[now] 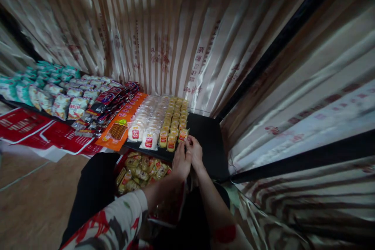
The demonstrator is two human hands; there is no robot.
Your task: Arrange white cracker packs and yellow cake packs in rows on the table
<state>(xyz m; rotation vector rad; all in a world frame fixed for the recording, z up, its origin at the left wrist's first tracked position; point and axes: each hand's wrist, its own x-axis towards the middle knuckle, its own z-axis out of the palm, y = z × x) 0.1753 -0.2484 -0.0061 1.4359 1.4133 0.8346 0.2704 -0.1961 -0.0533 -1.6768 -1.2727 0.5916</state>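
Note:
Both my hands meet at the front right end of rows of small yellow snack packets [175, 115] on a black tabletop [208, 136]. My left hand [181, 161] has its fingers drawn together at the lower edge of the frontmost right yellow snack packet [183, 134]. My right hand [195, 150] is closed beside it, thumb and fingertips at the same packet's lower right corner. The fingertips partly hide one another. Below the table edge, at my lap, a red box [175, 213] holds many loose gold-wrapped packets [142, 170], partly covered by my left forearm.
Left of the yellow rows lie white round packaged snacks [149, 119], an orange bag [117, 129], dark purple packets [109, 99], and white [77, 107] and teal bags [22, 91]. Red printed sheets [63, 136] hang at the front left. Pleated curtains [175, 47] and dark poles [272, 47] enclose the table.

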